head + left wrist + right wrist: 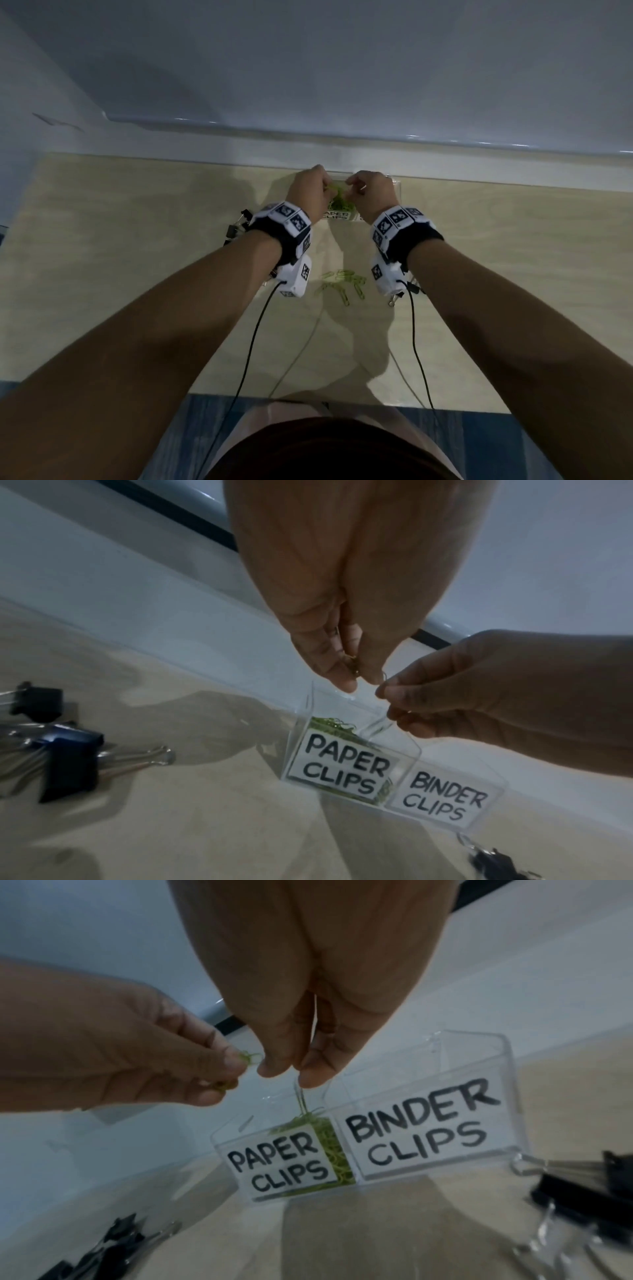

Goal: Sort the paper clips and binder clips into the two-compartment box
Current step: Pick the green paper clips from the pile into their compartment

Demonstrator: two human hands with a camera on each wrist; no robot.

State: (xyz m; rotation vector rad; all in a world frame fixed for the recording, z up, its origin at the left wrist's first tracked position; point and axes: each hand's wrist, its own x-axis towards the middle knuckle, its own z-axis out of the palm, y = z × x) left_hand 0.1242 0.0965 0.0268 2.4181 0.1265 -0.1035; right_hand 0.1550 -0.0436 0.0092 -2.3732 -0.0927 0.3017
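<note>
A clear two-compartment box (pixel 395 185) stands at the table's far edge. Its left compartment, labelled PAPER CLIPS (pixel 277 1167), holds a heap of green paper clips (pixel 339 202). The right compartment, labelled BINDER CLIPS (pixel 418 1131), shows nothing inside. Both hands hover over the left compartment. My left hand (pixel 358 681) pinches a small bunch of green paper clips (pixel 247 1057). My right hand (pixel 291 1073) pinches one green paper clip (pixel 302 1099) that hangs down into that compartment. Several loose green paper clips (pixel 342 282) lie on the table between my wrists.
Dark binder clips (pixel 68 764) lie left of the box, and more binder clips (pixel 582 1185) lie to its right. A white wall ledge (pixel 342 137) runs just behind the box. Cables hang from both wrist cameras over the table's near edge.
</note>
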